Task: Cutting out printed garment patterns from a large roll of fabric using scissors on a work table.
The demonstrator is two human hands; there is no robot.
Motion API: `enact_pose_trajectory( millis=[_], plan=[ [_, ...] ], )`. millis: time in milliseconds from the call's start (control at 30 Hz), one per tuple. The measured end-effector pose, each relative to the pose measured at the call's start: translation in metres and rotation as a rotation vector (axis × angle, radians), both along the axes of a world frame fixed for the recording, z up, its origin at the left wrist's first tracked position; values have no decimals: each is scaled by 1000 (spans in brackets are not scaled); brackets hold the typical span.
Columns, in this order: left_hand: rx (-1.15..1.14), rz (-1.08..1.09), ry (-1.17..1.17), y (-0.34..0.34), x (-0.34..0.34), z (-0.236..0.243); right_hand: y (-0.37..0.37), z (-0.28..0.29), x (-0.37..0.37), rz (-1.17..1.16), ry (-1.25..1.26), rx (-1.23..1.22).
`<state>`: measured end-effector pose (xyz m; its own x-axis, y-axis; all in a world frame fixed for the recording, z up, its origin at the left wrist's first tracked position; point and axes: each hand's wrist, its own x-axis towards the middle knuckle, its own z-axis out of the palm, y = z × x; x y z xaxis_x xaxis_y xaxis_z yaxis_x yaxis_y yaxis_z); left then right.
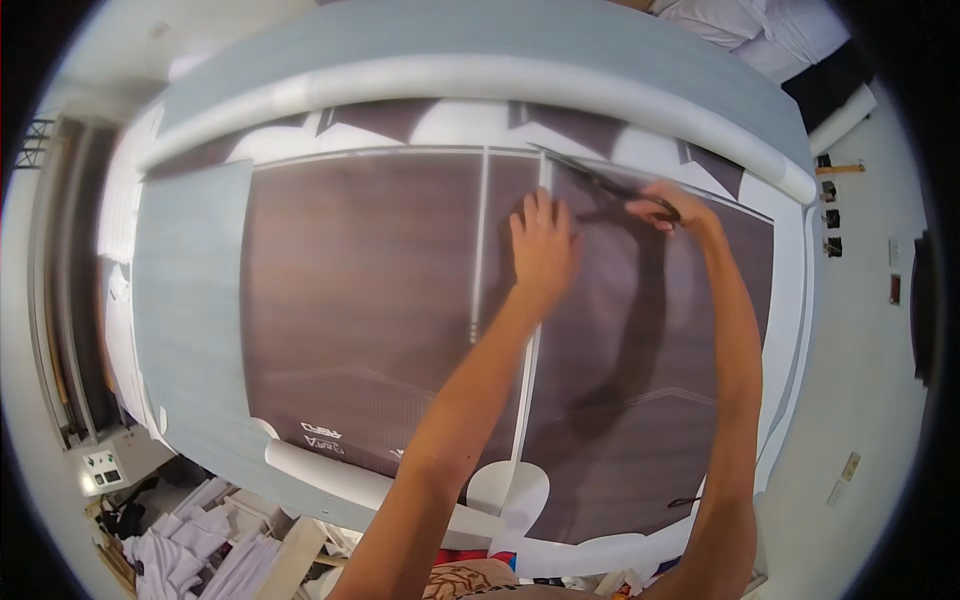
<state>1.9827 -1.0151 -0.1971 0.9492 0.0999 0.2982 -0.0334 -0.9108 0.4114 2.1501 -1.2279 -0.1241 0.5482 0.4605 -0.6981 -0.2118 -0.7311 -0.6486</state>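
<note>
A dark brown printed sheet (360, 260) with white dividing strips lies spread across the large table. My right hand (672, 208) grips a pair of dark-handled scissors (608, 186) over its far right part. The blades point left, their tips near the far end of a white strip (530, 370). Whether the blades touch the sheet, I cannot tell. Just left of the scissors, my left hand (545, 248) rests on the sheet beside that strip, fingers stretched out and holding nothing.
A long white roll (480, 78) spans the far side of the grey-blue table (190, 300). The sheet's near edge curls at a white roll (330, 475). Crumpled white cloths (185, 545) lie below at the left, near a control box (110, 470). More fabric (740, 25) is piled far right.
</note>
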Motion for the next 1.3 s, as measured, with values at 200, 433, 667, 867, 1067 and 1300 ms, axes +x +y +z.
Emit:
enact_pose_trajectory(
  millis=[200, 433, 667, 867, 1067, 1300],
  plan=[
    [-99, 45, 102, -9, 1, -7, -6, -3, 60, 233, 40, 26],
    [-93, 47, 37, -5, -4, -22, 1, -12, 101, 352, 110, 26],
    [-51, 65, 16, -6, -1, -29, 10, -18, 131, 386, 51, -28],
    [-55, 68, 15, -16, 2, -27, 8, -29, 141, 424, 105, 45],
    [-51, 74, 13, -13, 1, -25, 14, -26, 114, 438, 70, 87],
    [-48, 70, 6, -10, -3, -21, 46, -32, 105, 431, 14, 125]
  ],
)
